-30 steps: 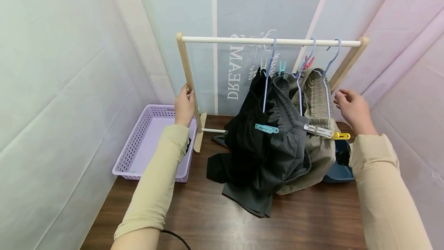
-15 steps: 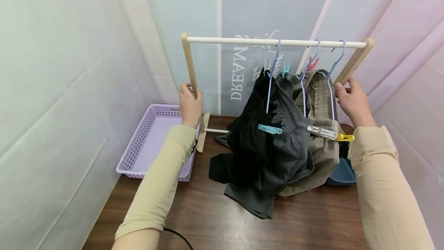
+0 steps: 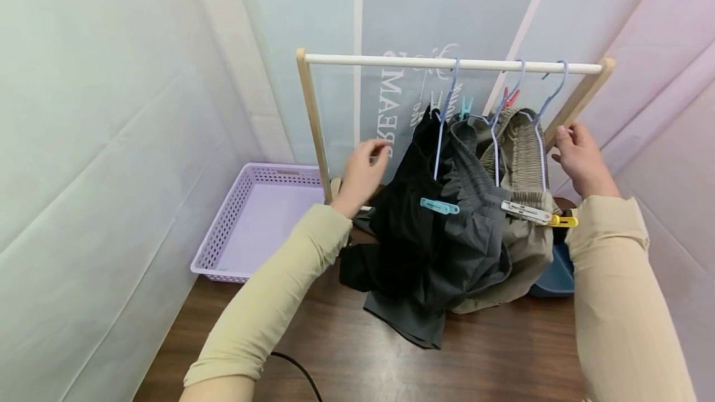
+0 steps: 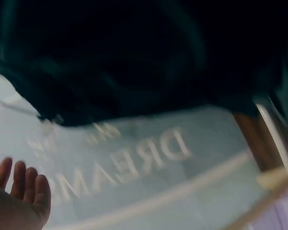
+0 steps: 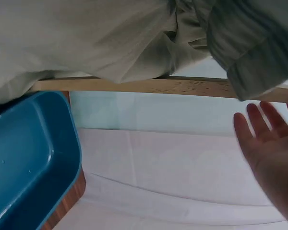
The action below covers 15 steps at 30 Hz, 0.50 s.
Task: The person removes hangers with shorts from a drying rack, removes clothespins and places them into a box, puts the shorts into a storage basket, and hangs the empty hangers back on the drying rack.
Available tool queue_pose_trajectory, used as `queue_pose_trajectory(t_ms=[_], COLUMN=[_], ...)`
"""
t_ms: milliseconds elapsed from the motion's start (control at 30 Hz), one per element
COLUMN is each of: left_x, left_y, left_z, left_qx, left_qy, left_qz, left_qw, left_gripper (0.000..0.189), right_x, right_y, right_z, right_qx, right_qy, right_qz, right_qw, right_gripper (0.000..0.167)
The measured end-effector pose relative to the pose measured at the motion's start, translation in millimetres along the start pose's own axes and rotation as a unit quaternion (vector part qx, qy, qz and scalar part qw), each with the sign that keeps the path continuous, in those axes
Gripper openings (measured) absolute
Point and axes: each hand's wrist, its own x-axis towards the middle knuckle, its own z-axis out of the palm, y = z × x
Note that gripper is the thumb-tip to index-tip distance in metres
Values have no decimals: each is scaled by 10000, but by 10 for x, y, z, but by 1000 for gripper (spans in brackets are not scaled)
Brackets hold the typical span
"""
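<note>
My left hand [image 3: 365,172] is in the air left of the black trousers [image 3: 402,203], holding nothing; its fingers [image 4: 30,184] are relaxed in the left wrist view. My right hand [image 3: 583,160] is at the wooden right post [image 3: 583,97] of the clothes rack, its fingers [image 5: 264,122] extended beside the wood and not wrapped round it. From the rack's white bar [image 3: 385,61], dark grey trousers [image 3: 475,228] and khaki trousers [image 3: 527,244] also hang on lilac hangers [image 3: 441,135]. Clothes pegs fasten them, including a turquoise peg [image 3: 439,206] and a yellow peg [image 3: 564,221].
A lilac basket [image 3: 215,228] stands on the wooden table left of the rack. A blue basin [image 5: 33,158] is partly hidden under the clothes on the right. A black cable [image 3: 298,368] runs along the front. Pale curtains [image 3: 112,79] surround the table.
My left hand has let go of the rack's left post and moved right towards the black trousers. My right hand came up to the right post and stays by it.
</note>
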Motion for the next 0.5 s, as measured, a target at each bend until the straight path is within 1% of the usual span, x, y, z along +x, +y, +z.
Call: queue_pose_trajectory(t_ms=[100,167,233,267,367,500], left_x=[-83,-129,-157,-163,-168,-146], left_y=[143,232,308,340,400,409], left_z=[83,128,174,200,268,331], left_qx=[-149,-254,-327,-347,-390,-483], left_qy=[-532,-770,-910,-939,-957,-891], left_qz=[154,202,208,197,98,-100], left_qw=[9984,9965,9951,9948,9946,9948], left_gripper=[31,33,35,35,37,39], right_x=[19,33,49,57,80,110], right_y=[18,24,30,33,37,19], right_z=[3,8,13,16,38,82], right_qx=[647,767,906,821,326,-483], right_qy=[-113,-134,-150,-123,-10,164], right_qz=[-8,-32,-51,-55,-34,95], right_qw=[9978,9970,9958,9965,9995,9987], right_gripper=[11,12,14,16,24,34])
